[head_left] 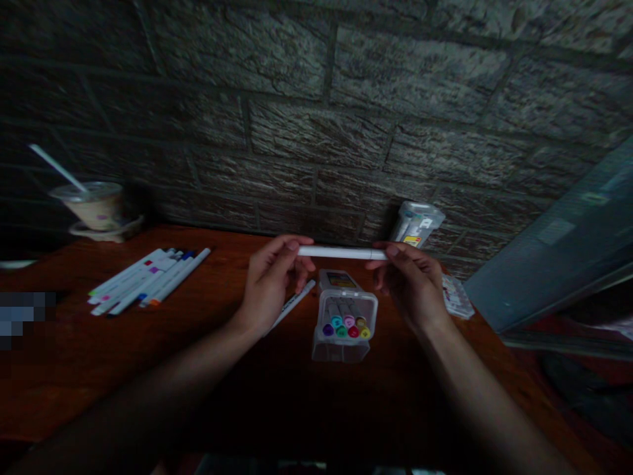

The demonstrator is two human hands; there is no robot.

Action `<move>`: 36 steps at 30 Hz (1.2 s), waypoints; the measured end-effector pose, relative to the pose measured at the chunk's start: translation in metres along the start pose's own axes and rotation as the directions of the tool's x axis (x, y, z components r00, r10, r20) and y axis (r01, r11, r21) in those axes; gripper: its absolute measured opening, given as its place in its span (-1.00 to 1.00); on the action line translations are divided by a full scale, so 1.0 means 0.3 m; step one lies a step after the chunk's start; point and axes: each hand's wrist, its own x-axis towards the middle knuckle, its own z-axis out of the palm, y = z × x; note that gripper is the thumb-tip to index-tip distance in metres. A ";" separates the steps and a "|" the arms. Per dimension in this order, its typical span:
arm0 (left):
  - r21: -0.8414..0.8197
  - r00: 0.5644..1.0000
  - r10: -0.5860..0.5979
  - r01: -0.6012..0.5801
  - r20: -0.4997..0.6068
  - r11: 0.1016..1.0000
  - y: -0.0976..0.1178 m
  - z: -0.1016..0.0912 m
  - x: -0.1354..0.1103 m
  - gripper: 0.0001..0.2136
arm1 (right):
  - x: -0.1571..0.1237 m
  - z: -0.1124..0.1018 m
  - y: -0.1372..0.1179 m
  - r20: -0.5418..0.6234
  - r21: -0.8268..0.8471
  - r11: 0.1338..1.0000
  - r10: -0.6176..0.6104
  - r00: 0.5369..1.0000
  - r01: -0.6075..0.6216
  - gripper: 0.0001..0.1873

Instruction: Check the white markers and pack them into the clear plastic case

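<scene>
A white marker pen [336,252] lies level in the air between my two hands. My left hand [274,274] pinches its left end, and my right hand [413,277] pinches the other end, near a thin seam. Below it on the table is a clear plastic marker case [341,349], its open end facing me. Several markers [348,323] with purple, green, red, yellow, teal, pink and tan ends sit inside the case. Another white marker [295,305] rests on the table beside the case, partly hidden by my left hand.
A pile of white markers [148,277] lies on the wooden table [198,356] at left. Behind it stands a plastic cup [99,206] with a straw in a holder. A clear case [420,221] leans at the brick wall [297,132]; another flat clear case [455,297] lies right.
</scene>
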 end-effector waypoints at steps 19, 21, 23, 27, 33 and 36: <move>-0.049 1.000 -0.023 0.023 0.005 0.999 0.006 -0.010 0.000 -0.76 | 0.001 -0.006 -0.008 0.006 0.043 0.996 0.077 0.997 -0.077 -0.76; -0.051 1.000 -0.024 0.025 0.008 0.998 0.007 -0.009 0.000 -0.75 | 0.002 -0.005 -0.007 0.008 0.032 0.997 0.073 0.997 -0.073 -0.76; -0.043 1.000 -0.023 0.024 0.009 0.999 0.008 -0.007 -0.001 -0.76 | 0.003 -0.004 -0.005 0.007 0.023 0.998 0.064 0.998 -0.064 -0.77; -0.013 1.000 -0.006 0.007 0.005 1.000 0.009 0.001 -0.003 -0.78 | 0.006 -0.006 0.003 0.005 0.024 0.999 0.043 0.999 -0.043 -0.76; 0.036 1.000 0.025 -0.026 0.011 0.999 0.002 0.000 -0.002 -0.82 | 0.004 -0.009 0.003 0.013 -0.070 0.997 0.009 1.000 -0.008 -0.74; 0.071 0.999 0.037 -0.038 0.016 0.997 -0.005 -0.005 -0.001 -0.82 | 0.002 -0.006 0.001 0.007 -0.057 0.998 0.020 1.000 -0.019 -0.77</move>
